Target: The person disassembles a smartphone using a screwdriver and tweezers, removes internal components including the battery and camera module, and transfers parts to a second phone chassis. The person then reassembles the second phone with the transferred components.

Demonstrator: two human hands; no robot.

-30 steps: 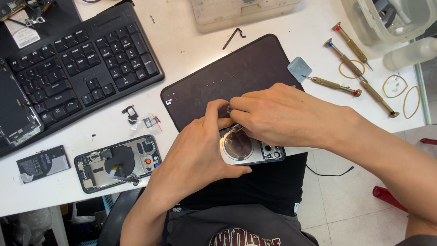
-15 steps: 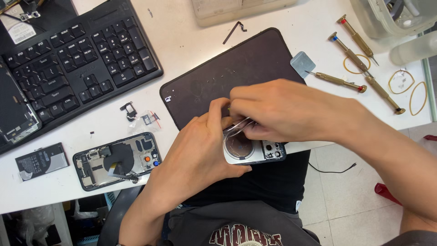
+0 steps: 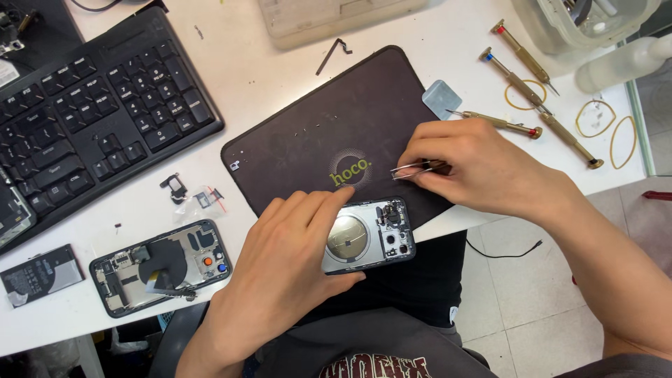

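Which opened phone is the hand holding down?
The left hand rests on the opened phone shell with the round coil, at the black mat's near edge. The other opened phone lies untouched on the white table, farther left, near the keyboard.

Opened phone housing [image 3: 367, 236], dark frame, round silver coil ring and camera modules showing, is lying flat, inside up, at the near edge of the black work mat [image 3: 315, 140], overhanging the bench edge. Slim metal tweezers [image 3: 414, 169] are sitting pinched, roughly level, tips pointing left, just above the mat, slightly far-right of the housing.
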